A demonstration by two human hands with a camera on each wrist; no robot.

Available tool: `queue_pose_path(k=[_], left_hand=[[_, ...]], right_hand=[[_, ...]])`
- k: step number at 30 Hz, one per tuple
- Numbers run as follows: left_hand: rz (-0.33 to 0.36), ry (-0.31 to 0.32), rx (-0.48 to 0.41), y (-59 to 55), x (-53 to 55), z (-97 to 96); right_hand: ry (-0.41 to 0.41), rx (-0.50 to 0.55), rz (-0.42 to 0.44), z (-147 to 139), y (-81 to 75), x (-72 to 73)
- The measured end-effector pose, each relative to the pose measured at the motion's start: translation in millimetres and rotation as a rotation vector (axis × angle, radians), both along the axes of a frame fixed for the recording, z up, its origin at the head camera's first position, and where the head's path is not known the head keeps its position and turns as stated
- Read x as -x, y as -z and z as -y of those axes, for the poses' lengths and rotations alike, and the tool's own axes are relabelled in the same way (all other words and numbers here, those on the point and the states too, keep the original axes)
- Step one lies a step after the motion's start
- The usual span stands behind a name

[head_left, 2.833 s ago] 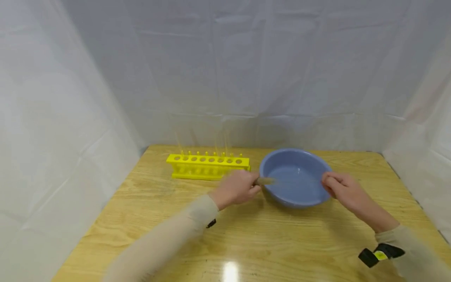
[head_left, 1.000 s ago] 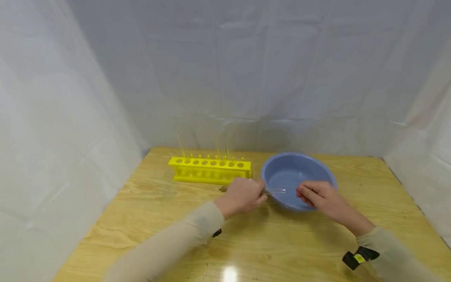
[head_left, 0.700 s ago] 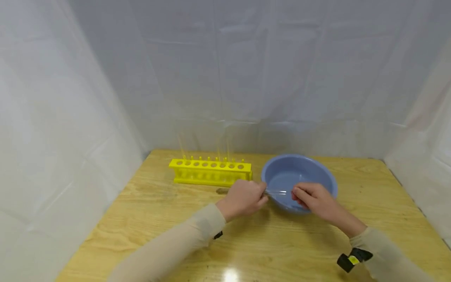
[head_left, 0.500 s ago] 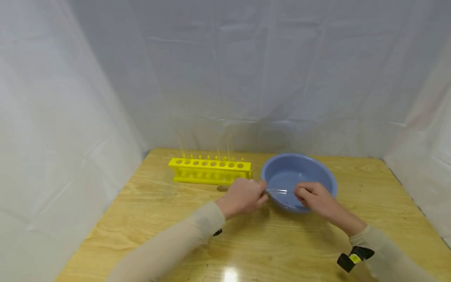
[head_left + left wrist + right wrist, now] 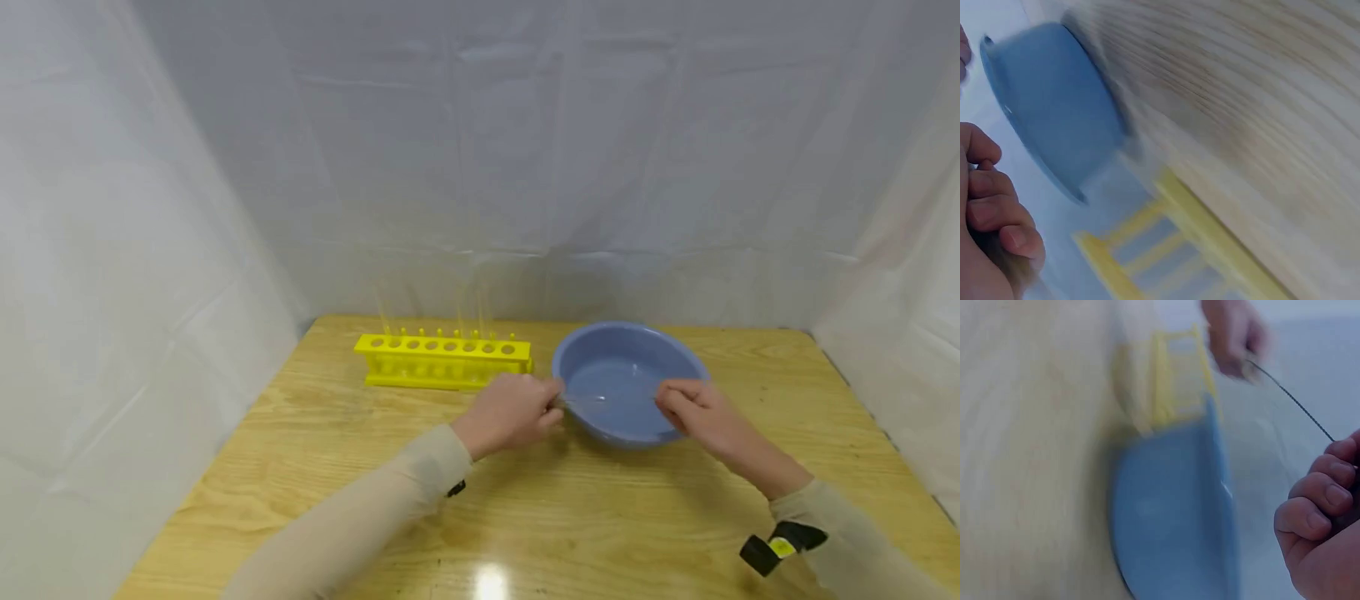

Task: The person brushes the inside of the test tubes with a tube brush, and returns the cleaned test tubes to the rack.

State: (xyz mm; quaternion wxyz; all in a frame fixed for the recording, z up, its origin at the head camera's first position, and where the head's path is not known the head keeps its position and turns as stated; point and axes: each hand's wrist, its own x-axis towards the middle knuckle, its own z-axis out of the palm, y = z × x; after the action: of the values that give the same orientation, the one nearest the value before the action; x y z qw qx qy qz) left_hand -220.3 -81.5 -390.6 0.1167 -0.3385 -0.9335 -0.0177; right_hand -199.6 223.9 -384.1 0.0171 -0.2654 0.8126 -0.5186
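Observation:
My left hand grips a clear test tube, whose far end points right over the near-left rim of a blue basin. A test tube brush runs out of that tube as a thin twisted wire. The fingers of my right hand are curled round the wire's other end, over the basin's right side. In the left wrist view, brownish bristles show under the left fingers. Behind the left hand stands a yellow test tube rack, with a few clear tubes upright on its rear pegs.
Everything stands on a wooden table, the rack at back left and the basin to its right. White sheeting rises behind the table and along both sides.
Half a second ago the right hand was closer to the left; it has moved right, drawing the brush wire out. The brown bristles that showed left of the left hand no longer show there.

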Motion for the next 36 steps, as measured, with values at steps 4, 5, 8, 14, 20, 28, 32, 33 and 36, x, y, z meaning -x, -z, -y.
queue_pose_path(k=[4, 5, 8, 14, 20, 28, 32, 33, 36], left_hand=[[0.059, -0.085, -0.014, 1.3, 2.2, 19.8], [0.058, -0.092, -0.015, 1.6, 2.4, 22.8], [0.041, -0.084, 0.003, 2.3, 3.1, 24.5], [0.045, -0.087, 0.015, 4.3, 2.5, 20.6], [0.036, -0.080, -0.009, 3.2, 3.1, 20.2], [-0.005, -0.077, -0.007, 3.3, 5.3, 20.7], [-0.018, -0.079, -0.001, 4.2, 6.2, 21.0], [-0.019, -0.077, -0.003, 4.6, 6.6, 20.9], [-0.022, -0.068, -0.007, 5.5, 7.2, 21.7]], right_hand=[[0.131, -0.018, 0.042, -23.0, -6.0, 1.3], [0.141, -0.032, 0.045, -27.1, -6.7, 1.9], [0.133, -0.072, 0.039, -35.3, -7.3, 3.1], [0.136, -0.105, 0.025, -53.0, -6.2, 0.6], [0.118, -0.085, 0.001, -67.6, -8.6, -2.0], [0.126, -0.095, 0.001, -77.8, -11.9, -4.7], [0.126, -0.106, 0.000, -83.7, -12.6, -6.0], [0.122, -0.106, -0.004, -85.7, -12.7, -6.2], [0.127, -0.102, -0.015, -92.1, -12.9, -6.9]])
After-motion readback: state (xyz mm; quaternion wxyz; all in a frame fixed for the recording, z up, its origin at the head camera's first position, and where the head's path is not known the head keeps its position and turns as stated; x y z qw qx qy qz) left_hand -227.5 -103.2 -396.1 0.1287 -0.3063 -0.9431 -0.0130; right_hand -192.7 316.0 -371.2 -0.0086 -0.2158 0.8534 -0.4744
